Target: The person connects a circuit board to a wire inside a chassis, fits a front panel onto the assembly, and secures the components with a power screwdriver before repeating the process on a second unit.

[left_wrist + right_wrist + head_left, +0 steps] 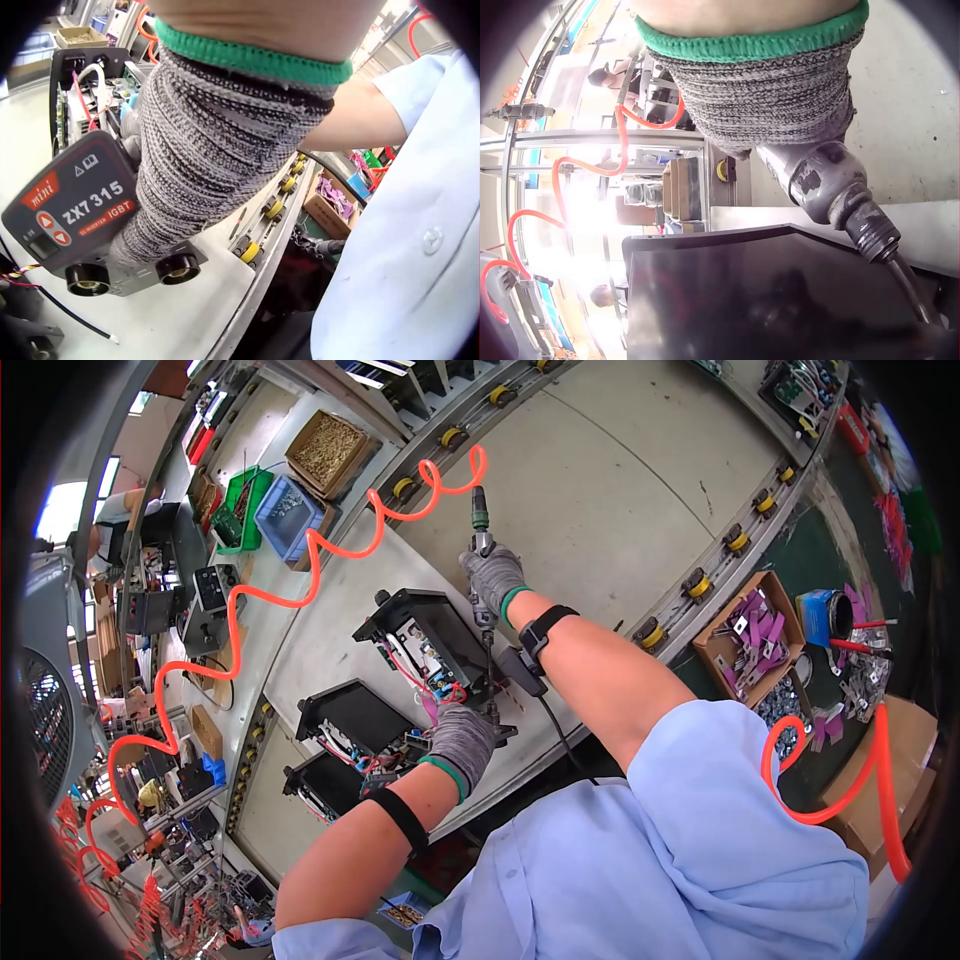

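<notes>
My gloved right hand (495, 580) grips an air screwdriver (832, 184) by its body. The bit shaft (915, 292) points down along the side of a welding machine's black housing (727, 300). At the end of that machine my gloved left hand (462, 740) holds the front panel (75, 202), marked ZX7 315, with two round sockets (178, 268) below; its fingertips are hidden behind the glove and panel. Circuit boards and red wires (86, 105) show inside the machine. A second black welding machine (360, 715) stands close beside it.
An orange coiled air hose (235, 620) runs from the screwdriver across the left side. Roller rails (700, 582) edge the line. A carton of purple parts (755, 630) stands at right; blue (288, 515) and green bins (240, 510) sit at the far left.
</notes>
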{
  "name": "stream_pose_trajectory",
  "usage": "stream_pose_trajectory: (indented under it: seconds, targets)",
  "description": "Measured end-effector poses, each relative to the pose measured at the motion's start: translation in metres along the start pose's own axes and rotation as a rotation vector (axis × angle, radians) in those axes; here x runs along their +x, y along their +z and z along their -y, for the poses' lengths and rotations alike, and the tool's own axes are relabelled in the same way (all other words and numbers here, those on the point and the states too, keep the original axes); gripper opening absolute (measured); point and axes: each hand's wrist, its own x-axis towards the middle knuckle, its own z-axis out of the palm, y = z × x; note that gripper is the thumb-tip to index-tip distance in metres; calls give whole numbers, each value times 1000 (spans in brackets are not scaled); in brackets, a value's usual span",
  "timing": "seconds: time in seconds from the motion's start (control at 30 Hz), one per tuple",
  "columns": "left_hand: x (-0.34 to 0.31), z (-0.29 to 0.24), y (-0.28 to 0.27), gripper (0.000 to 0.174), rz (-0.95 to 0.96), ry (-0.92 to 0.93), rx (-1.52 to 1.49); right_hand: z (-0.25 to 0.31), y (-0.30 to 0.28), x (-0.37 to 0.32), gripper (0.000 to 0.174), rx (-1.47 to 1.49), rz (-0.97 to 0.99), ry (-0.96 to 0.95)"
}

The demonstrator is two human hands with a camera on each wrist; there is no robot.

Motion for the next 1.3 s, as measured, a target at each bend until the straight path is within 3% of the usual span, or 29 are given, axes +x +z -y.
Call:
stream_pose_trajectory:
  seconds: [0.13,0.2,0.23,0.3,0.47,0.63,0.73,0.77,0.93,1.0,1.1,1.23,1.3]
  targets:
    - [6,-5,-1,23,103,45,78,-2,1,7,44,-114,-40,-34]
    - [8,-3,5,23,-26,-27,-17,0,-2,4,48,-130,-33,-7]
    - [21,-6,16,29,89,-29,-5,0,-2,3,48,-158,-48,8]
    - [24,-4,28,29,81,-25,5,-2,-5,1,48,-177,-64,24]
    - [7,4,17,28,27,-26,0,-7,-8,-1,48,-145,-49,135]
    - [-22,9,-35,28,-58,-30,12,5,-10,-8,47,-178,-89,93]
    - [-9,18,-18,28,-141,-15,-77,13,-15,-13,45,-172,-110,100]
    - [-8,19,-12,25,-233,-4,18,15,-16,-14,45,-171,-137,119]
    - [-21,22,-27,18,-227,59,17,19,-16,-16,45,-196,-187,185]
    - [-25,22,-37,37,-113,64,43,17,-14,-18,45,-184,-217,217]
    - [-28,25,-44,30,-37,113,41,7,-12,-19,44,-206,-240,235]
    - [-27,30,-22,25,-97,125,3,1,-9,-26,43,-209,-271,268]
    - [-20,32,-6,26,-147,68,-200,-1,-8,-26,42,-195,-301,304]
